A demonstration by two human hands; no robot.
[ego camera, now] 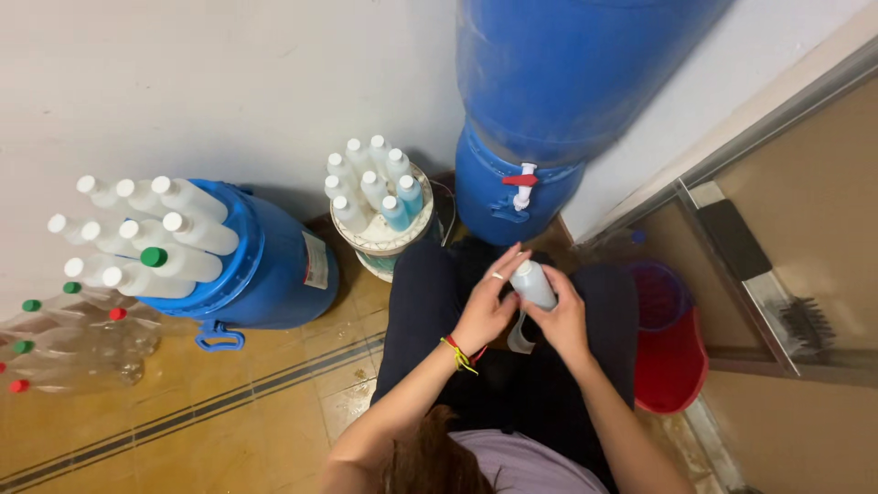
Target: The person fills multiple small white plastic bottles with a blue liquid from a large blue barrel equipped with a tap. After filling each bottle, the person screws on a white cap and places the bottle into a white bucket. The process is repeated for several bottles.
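Grip: both hands [526,306] on white bottle [532,284], cap hidden.

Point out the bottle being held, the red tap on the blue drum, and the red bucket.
White bottle [532,284], head view, on its body.
Red tap [520,180], head view, on its handle.
Red bucket [677,366], head view, on its outer wall.

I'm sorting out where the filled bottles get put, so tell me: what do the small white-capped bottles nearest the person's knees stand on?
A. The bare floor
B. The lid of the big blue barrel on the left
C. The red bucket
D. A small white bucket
D: the small bottles stand in a cluster on top of a small white bucket, between the blue barrel and the blue drum with the tap.
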